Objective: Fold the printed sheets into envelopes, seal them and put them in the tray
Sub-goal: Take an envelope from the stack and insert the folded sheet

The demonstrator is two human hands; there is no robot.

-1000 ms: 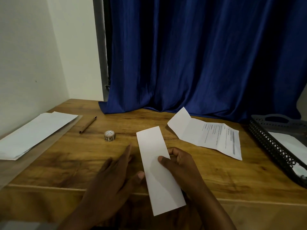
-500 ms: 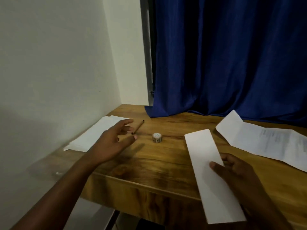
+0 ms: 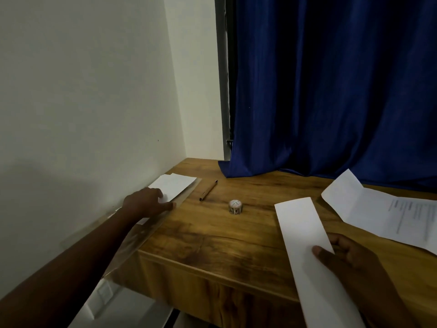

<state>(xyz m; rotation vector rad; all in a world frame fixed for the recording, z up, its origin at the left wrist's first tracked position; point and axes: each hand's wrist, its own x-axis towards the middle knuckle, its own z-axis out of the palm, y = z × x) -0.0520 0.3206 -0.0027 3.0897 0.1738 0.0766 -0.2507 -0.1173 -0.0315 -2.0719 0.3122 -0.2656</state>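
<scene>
Right hand [image 3: 350, 263] at the near right of the table [image 3: 212, 235]: it holds a folded sheet [image 3: 305, 235], thumb pressed on the blank upper face and fingers curled beneath the right edge. The folded sheet is a long white strip running from the near edge of the table, which it overhangs, toward the far side.

Left hand [image 3: 146, 202] at the far left, arm stretched across the table's left edge: it rests on a stack of envelopes [image 3: 172, 187], fingers bent down onto the paper and thumb lying along the stack's right edge. Whether the fingers actually pinch an envelope or merely press on the top one cannot be told from this angle. The stack lies against the wall [image 3: 82, 102], on what appears to be a clear plastic sleeve [image 3: 132, 240] that extends over the near left corner.

Between the hands, on bare wood: a brown pen [image 3: 208, 190], lying diagonally just right of the stack, and a small roll of tape [image 3: 235, 206], standing on its flat side, apart from both the pen and the folded sheet.

Far right: a printed sheet [image 3: 383, 209], partly unfolded, its blank flap raised and its text face up, lying just beyond the folded sheet. A blue curtain [image 3: 331, 91] hangs behind the table, its hem resting on the far edge.
</scene>
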